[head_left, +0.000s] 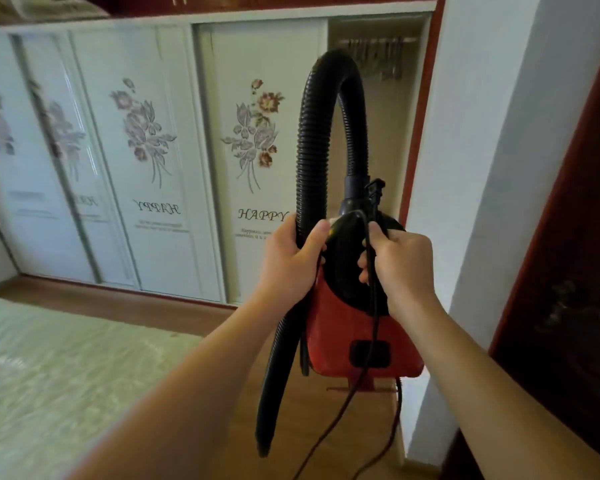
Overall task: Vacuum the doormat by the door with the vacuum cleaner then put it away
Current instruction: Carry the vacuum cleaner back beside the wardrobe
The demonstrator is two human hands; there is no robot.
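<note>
I hold a red and black vacuum cleaner (354,327) up in the air in front of an open wardrobe section. Its black ribbed hose (307,133) arches upward and hangs down past my left arm. My left hand (293,258) grips the hose against the vacuum's left side. My right hand (400,261) is closed on the black top part of the vacuum, with the black power cord (373,306) running through the fingers and dangling toward the floor. No doormat is in view.
White sliding wardrobe doors (257,150) with flower prints and "HAPPY" stand ahead; the rightmost section (388,116) is open with hangers on a rail. A bed (49,375) lies at lower left. A white wall (482,168) and dark wooden door (575,271) are on the right.
</note>
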